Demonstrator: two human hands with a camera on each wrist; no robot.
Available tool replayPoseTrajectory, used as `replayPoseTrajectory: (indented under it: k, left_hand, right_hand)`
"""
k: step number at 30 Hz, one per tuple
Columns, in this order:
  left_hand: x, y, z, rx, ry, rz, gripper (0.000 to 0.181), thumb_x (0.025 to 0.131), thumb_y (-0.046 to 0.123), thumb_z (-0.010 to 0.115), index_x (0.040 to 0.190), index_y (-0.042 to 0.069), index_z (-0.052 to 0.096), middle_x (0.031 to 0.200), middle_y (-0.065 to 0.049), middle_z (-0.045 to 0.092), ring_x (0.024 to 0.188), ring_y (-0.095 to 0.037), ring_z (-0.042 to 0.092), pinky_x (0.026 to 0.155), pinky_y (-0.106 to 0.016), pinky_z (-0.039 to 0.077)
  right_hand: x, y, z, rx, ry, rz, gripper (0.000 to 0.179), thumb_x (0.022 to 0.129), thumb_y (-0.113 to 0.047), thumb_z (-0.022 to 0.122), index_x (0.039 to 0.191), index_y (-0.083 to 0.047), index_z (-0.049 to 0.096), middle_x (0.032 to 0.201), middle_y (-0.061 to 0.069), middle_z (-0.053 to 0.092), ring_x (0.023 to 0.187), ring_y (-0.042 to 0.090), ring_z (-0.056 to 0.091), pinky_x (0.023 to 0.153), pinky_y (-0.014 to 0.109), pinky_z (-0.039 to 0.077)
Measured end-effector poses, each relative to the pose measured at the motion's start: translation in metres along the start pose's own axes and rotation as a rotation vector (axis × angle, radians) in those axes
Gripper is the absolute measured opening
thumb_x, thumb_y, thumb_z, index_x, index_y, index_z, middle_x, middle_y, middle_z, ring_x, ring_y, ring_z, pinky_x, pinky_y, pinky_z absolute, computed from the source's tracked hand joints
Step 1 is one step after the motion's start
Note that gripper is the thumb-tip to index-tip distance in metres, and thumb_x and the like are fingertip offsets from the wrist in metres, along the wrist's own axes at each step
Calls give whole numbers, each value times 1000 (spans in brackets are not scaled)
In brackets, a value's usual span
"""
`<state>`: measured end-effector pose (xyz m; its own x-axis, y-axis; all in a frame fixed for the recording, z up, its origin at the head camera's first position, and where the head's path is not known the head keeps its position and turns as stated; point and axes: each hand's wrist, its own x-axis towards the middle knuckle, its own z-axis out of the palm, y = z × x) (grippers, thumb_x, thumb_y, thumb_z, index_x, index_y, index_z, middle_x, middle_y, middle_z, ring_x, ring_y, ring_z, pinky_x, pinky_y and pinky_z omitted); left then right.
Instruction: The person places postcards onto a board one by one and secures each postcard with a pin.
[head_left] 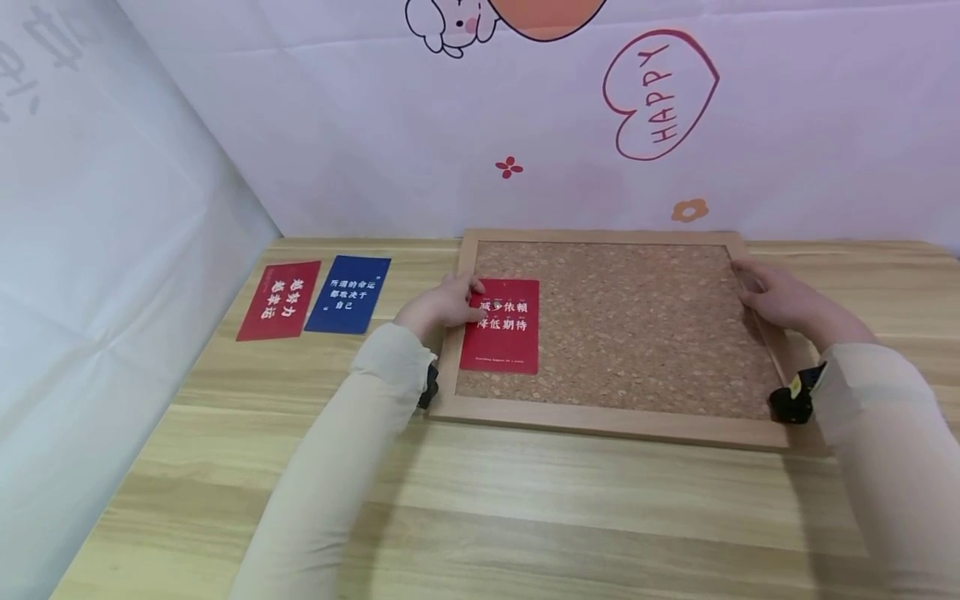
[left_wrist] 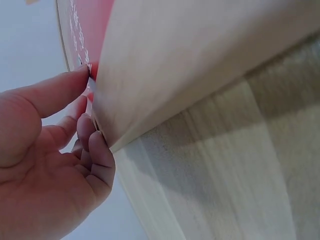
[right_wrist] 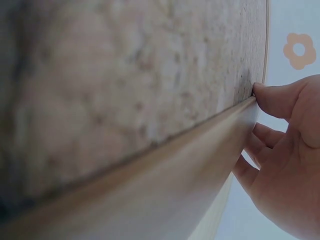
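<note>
A wood-framed cork board point(head_left: 637, 333) lies on the table in the head view, a red card point(head_left: 501, 350) with white writing on its left part. My left hand point(head_left: 450, 302) grips the board's left edge. In the left wrist view, the thumb point(left_wrist: 65, 90) reaches over to the card's edge while the other fingers curl against the side of the frame point(left_wrist: 150, 70). At the opposite edge my right hand point(head_left: 783, 300) holds the frame too. Its thumb point(right_wrist: 275, 100) presses the inner rim from above, and its fingers point(right_wrist: 250, 167) lie along the outer side.
Left of the board, another red card point(head_left: 279, 302) and a blue card point(head_left: 348, 294), both with white writing, lie flat on the wood-grain table point(head_left: 525, 517). Behind the board rises a white printed backdrop point(head_left: 360, 142). A white sheet point(head_left: 97, 275) hangs on the left.
</note>
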<state>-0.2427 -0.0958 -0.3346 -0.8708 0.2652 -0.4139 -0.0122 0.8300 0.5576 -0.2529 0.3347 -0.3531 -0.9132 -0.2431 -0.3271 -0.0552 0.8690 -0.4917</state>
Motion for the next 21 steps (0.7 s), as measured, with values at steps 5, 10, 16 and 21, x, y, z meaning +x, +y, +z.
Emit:
replayPoseTrajectory:
  k: [5, 10, 16, 21]
  left_hand:
    - [-1, 1, 1, -4, 18, 0, 39, 94, 10, 57, 131, 4, 45, 124, -16, 40, 113, -24, 40, 100, -35, 42]
    - [-2, -2, -3, -5, 60, 7, 40, 93, 5, 57, 131, 1, 46, 130, -18, 49, 118, -28, 48, 103, -37, 45]
    - [-5, -13, -12, 29, 175, -48, 48, 94, 11, 55, 138, 1, 40, 138, -19, 47, 120, -31, 49, 104, -43, 43]
    - [-7, -24, -19, 82, 293, -135, 54, 94, 21, 56, 141, 4, 37, 144, -22, 35, 129, -36, 38, 108, -47, 37]
  right_hand:
    - [1, 2, 0, -5, 4, -6, 58, 102, -12, 28, 148, 11, 0, 147, 44, 5, 133, 62, 6, 106, 71, 14]
    - [1, 2, 0, -2, 8, -10, 58, 103, -12, 27, 147, 11, 0, 147, 43, 4, 133, 62, 6, 106, 71, 13]
    - [1, 2, 1, 11, 15, -24, 57, 102, -13, 27, 147, 13, 1, 146, 44, 5, 133, 62, 7, 106, 71, 13]
    - [0, 2, 2, 8, 14, -16, 58, 103, -14, 27, 147, 12, 1, 146, 44, 5, 133, 63, 6, 106, 71, 14]
